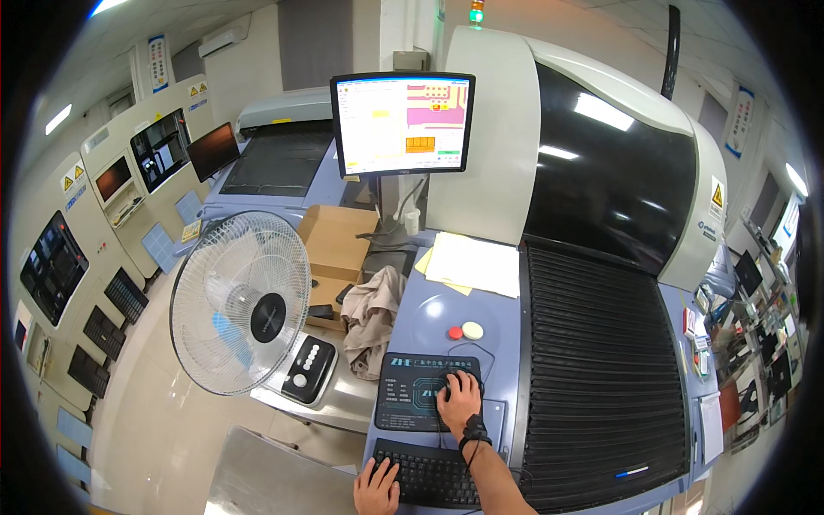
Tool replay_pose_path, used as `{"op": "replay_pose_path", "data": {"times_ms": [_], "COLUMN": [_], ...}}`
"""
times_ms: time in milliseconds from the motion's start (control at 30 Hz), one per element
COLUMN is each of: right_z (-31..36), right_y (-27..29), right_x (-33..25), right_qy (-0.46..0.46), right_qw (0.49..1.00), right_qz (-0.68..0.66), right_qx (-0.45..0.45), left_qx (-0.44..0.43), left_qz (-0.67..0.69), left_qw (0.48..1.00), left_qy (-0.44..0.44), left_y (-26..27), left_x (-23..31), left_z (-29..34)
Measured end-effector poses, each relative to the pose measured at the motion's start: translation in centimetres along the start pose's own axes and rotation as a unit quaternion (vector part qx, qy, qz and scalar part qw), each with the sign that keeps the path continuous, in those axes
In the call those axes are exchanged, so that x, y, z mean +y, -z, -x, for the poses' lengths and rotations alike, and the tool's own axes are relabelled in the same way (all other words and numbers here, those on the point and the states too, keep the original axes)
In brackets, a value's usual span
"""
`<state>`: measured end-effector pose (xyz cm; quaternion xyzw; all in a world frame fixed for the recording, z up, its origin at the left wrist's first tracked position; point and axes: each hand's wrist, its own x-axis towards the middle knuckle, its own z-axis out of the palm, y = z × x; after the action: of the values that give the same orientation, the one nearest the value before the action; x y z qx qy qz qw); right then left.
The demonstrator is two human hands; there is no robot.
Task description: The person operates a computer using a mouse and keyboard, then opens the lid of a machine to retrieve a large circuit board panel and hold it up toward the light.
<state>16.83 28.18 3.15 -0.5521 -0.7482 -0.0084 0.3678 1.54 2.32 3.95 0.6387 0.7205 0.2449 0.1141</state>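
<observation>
The keyboard lies before the mouse pad; the fan stands left of both.

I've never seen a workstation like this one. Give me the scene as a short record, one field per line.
Left hand: at the left end of a black keyboard
Right hand: over a dark computer mouse, mostly hidden beneath it
Mouse surface: black rectangular pad with pale blue print
Screen: lit, black-framed monitor showing pink and yellow graphics
Buttons: round red button beside a larger round cream button
Left side: large round fan with wire guard
Right side: blue-and-white pen on a black ribbed cover
</observation>
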Motion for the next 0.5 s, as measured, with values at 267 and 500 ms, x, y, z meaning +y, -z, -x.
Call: {"op": "replay_pose_path", "data": {"times_ms": [267, 500], "right_z": [0.22, 0.05], "right_y": [-0.33, -0.29], "right_x": [0.39, 0.28], "right_qy": [-0.002, -0.001], "right_qw": [1.0, 1.0], "right_qz": [-0.008, -0.008], "right_qx": [0.005, 0.001], "left_qx": [0.001, 0.002], "left_qz": [0.012, 0.03], "left_qw": [1.0, 0.999], "left_qy": [0.0, 0.012], "left_y": [0.61, 0.97], "left_x": [0.54, 0.83], "left_z": [0.02, -0.25]}}
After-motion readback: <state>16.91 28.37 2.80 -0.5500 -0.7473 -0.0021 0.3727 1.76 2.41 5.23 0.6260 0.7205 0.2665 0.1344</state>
